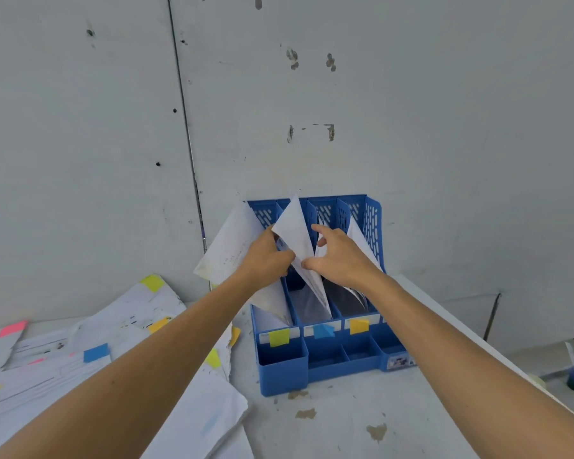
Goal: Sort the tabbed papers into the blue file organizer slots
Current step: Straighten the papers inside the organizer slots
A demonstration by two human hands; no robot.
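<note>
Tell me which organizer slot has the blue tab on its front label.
The second slot from the left: its blue tab sits between the yellow tab and the orange tab.

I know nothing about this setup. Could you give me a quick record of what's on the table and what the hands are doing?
Place: white table against a grey wall
Organizer: blue file organizer, its upright slots holding papers
Slot labels: yellow tab, blue tab, orange tab
Left hand: grips a white sheet
Right hand: pinches the same sheet, which stands in the blue-tabbed slot
Waiting: pile of tabbed papers on the table's left
</note>
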